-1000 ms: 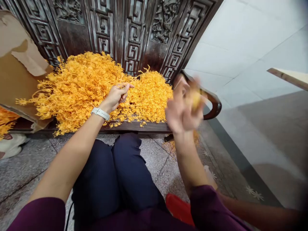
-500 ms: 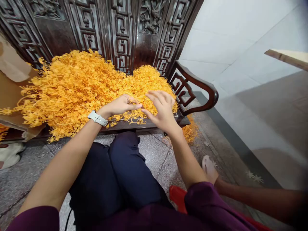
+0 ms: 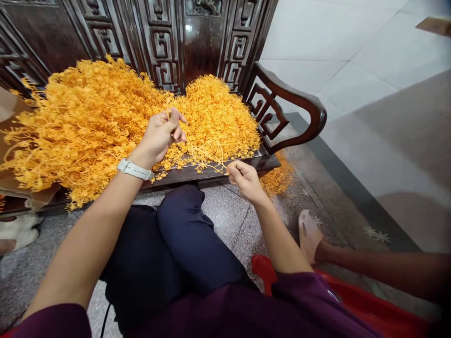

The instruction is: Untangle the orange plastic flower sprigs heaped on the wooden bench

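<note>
My right hand [image 3: 244,179] is closed in a pinch on the end of a thin, branching yellow plastic flower stem [image 3: 221,165], in front of the bench edge. The stem's loops reach left over the heap, where they blend into it. With a pale watch strap on its wrist, my left hand [image 3: 161,135] is raised before the heap, fingers curled and thumb pressed in. A thin yellow strand shows at those fingers; the rest of it is hidden. Behind both hands is a large heap of yellow plastic flower stems [image 3: 95,117].
The dark carved wooden bench [image 3: 176,176] bears the heap; its curved armrest [image 3: 317,115] stands at the right. More yellow stems [image 3: 280,178] lie on the floor beside it. Another person's foot in a pale clog [image 3: 308,232] is at right, near a red plastic object [image 3: 262,270].
My hands have drawn apart from nearly touching: the left went up and left, the right came down and closed in a pinch on a stem. The view has shifted slightly.
</note>
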Demonstrator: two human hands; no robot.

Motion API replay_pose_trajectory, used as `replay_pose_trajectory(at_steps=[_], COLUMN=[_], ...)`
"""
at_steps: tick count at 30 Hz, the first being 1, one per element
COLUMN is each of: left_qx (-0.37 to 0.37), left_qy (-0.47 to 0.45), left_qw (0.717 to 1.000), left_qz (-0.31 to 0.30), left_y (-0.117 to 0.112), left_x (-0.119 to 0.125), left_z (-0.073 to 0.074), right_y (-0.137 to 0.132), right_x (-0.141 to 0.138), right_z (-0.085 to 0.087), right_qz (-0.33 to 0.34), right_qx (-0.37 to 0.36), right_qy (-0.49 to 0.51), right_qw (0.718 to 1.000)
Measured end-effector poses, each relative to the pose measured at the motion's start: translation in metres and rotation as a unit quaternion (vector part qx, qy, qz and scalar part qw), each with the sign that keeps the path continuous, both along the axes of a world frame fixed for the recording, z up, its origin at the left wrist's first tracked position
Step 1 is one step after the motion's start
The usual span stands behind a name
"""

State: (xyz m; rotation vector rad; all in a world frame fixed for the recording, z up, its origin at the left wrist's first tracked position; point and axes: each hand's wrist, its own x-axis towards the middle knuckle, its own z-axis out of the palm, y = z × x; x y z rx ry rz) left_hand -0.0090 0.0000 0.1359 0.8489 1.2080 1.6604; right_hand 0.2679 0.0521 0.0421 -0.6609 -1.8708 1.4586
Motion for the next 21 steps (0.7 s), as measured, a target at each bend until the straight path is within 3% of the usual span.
replay_pose_trajectory(at_steps=[4,7,10,14,16,17,18,19,21], left_qx=[0.005,-0.015,-0.065,-0.148,-0.193,-0.217,-0.235,-0.249,-0.267], left_qy=[-0.02,-0.002,0.035,0.091,0.132,0.151,0.167,0.18,0.199], left_qw=[0.999,1.0,0.995,0.979,0.966,0.959,0.952,0.946,0.936], left_qz=[0.03,0.008,-0.069,-0.107,-0.106,-0.103,-0.1,-0.1,-0.114], left_y=[0.007,0.004,-0.004,-0.006,-0.001,0.001,0.003,0.005,0.007], left_x=[0.011,0.014,0.006,-0.015,-0.02,-0.02,-0.018,-0.016,-0.008], left_z=[0.001,0.002,0.002,-0.01,-0.018,-0.021,-0.024,-0.025,-0.025], right_y=[-0.029,-0.049,-0.052,-0.028,-0.005,0.009,0.024,0.039,0.064], right_x=[-0.009,-0.008,0.021,0.107,0.156,0.177,0.194,0.207,0.215], right_z=[-0.031,-0.032,0.001,0.064,0.074,0.069,0.059,0.044,0.007], right_qz=[0.042,0.061,0.126,0.238,0.266,0.282,0.239,0.135,-0.169], right_qx=[-0.135,-0.165,-0.118,0.038,0.064,0.069,0.063,0.033,-0.103], right_qy=[0.027,0.026,0.012,-0.067,-0.045,0.031,0.147,0.25,0.314], right_qw=[0.99,0.984,0.985,0.968,0.961,0.956,0.958,0.958,0.929])
